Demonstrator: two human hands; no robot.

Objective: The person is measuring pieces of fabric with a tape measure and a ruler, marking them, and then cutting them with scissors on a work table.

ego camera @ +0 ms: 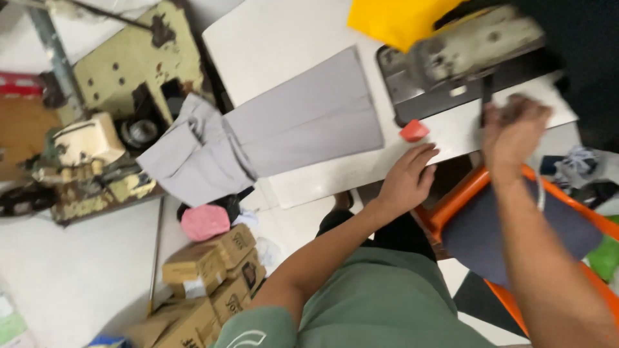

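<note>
Green shirt [387, 303] filled the near edge. Motion blur smeared the right hand [514, 132] at the sewing machine [474, 48], so its grip could not be told. Left hand [406, 177] lay flat, fingers loosely spread, on the table [335, 177] edge. Just beyond its fingertips sat a red block [414, 130]; grey cloth [303, 122] lay farther left.

fabric [303, 125] on table [271, 38], boxes [213, 270] below
</note>
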